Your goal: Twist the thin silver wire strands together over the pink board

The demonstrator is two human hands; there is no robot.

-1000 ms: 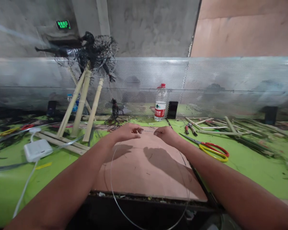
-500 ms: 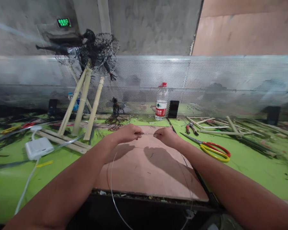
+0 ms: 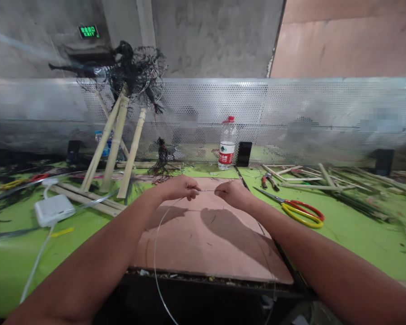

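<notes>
A thin silvery wire (image 3: 156, 253) bends in a large loop that drops below the front edge of a pinkish-brown board (image 3: 189, 243). Above the board's far part, my left hand (image 3: 182, 187) pinches the wire between thumb and fingers. Level with it on the right, my right hand (image 3: 232, 193) grips the same strand, and a short straight stretch spans the gap between them. Both hands cast shadows on the board. The bottom of the loop leaves the picture, and its right side shows only faintly.
Scissors (image 3: 302, 214) with red and yellow handles lie right of the board, near pliers (image 3: 270, 180). A water bottle (image 3: 226, 146) and a phone (image 3: 244, 154) stand behind. Bamboo poles (image 3: 117, 144) lean at left beside a white adapter (image 3: 54, 211). Bamboo strips (image 3: 304, 186) lie right.
The left side of the wire loop has shifted slightly left, and its upper part now shows reaching up to my left hand. Both hands keep their pinch almost in place.
</notes>
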